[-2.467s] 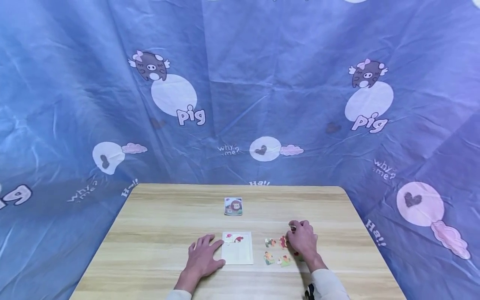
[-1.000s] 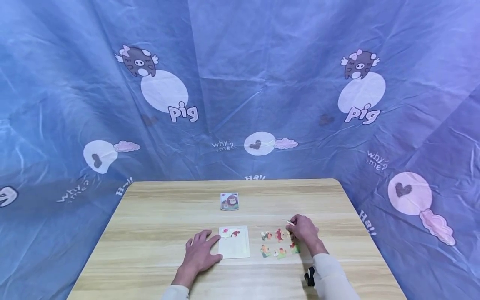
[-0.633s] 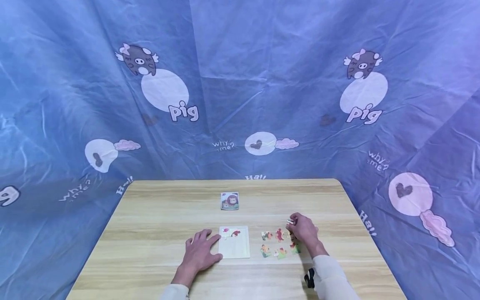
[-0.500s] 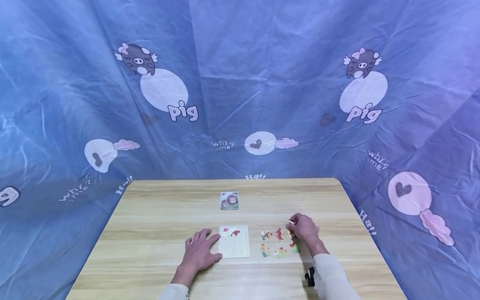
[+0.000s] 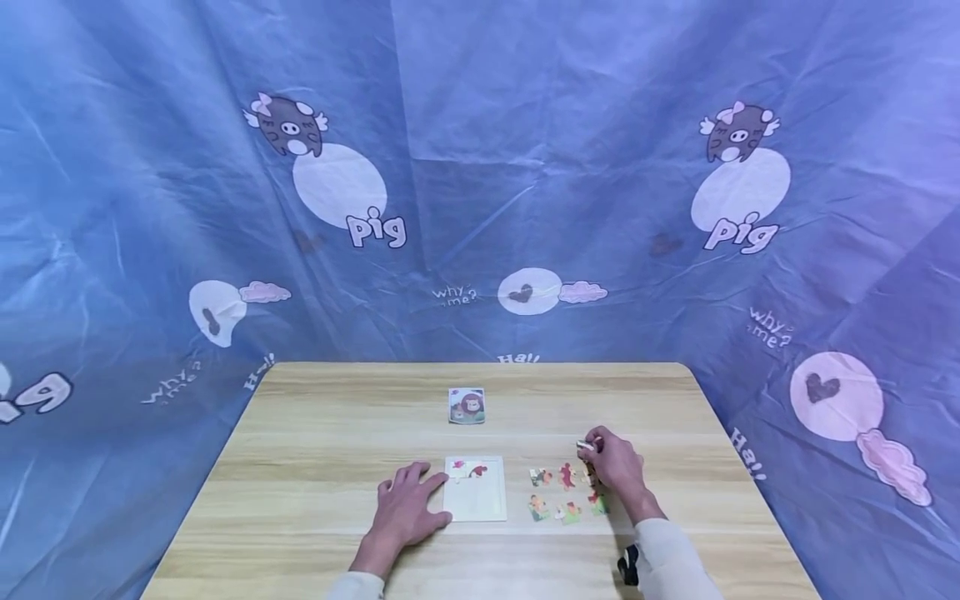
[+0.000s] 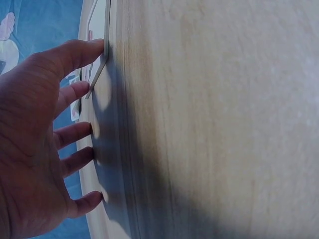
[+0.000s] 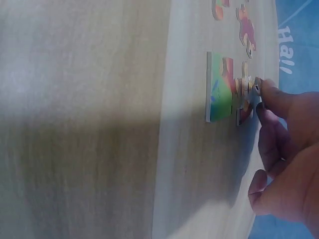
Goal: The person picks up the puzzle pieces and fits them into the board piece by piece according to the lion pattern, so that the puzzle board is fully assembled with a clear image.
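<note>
blue cloth (image 5: 472,100) behind a pale wood-grain table (image 5: 322,417)
creased, it hangs on three sides, printed with winged pigs (image 5: 291,127), white ovals (image 5: 337,185), pink clouds (image 5: 582,292) and lettering (image 5: 375,229).

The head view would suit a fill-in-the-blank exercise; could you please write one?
The left hand touches the ____ side of the puzzle tray.
One puzzle piece is pinched by the ____.
The loose pieces lie in ____ rows.
The picture card shows a brown-maned ____.

Missing words: left; right hand; two; lion.
</note>
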Available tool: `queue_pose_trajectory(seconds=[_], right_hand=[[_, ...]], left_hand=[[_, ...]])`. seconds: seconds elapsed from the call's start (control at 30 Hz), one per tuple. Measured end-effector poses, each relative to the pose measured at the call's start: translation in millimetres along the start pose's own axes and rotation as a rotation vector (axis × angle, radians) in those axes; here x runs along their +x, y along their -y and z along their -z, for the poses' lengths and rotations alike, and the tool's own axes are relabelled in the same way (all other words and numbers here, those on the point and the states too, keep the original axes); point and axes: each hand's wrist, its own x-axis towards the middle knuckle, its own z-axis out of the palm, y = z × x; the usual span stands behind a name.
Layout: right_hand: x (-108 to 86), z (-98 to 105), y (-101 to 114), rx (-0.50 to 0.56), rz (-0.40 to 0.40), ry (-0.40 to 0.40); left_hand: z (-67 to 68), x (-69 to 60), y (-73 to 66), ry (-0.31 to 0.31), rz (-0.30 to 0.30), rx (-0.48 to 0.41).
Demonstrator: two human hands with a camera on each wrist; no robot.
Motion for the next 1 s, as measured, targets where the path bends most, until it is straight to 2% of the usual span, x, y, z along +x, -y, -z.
queue_pose_trajectory(seconds=[0.23,0.53,0.8,1.0], right_hand=[[0.0,-4.8,-1.3,0.142,0.070,-0.033],[-3.1,-10.0,14.9,0.290,0.071,-0.043],[-7.5,-21.9,34.7,0.335,0.125,-0.030],[-13.5,-30.6,44.5,0.342,0.141,-0.015]], left_hand=[[-3.4,1.0,-2.1,0.001,-0.001,0.013],[-1.8,3.2,-2.4,0.023,0.003,-0.001],[-0.1,1.5,-2.9,0.009,0.038,-0.049],[-2.7,-0.1,-4.5,0.014,0.018,-0.026]])
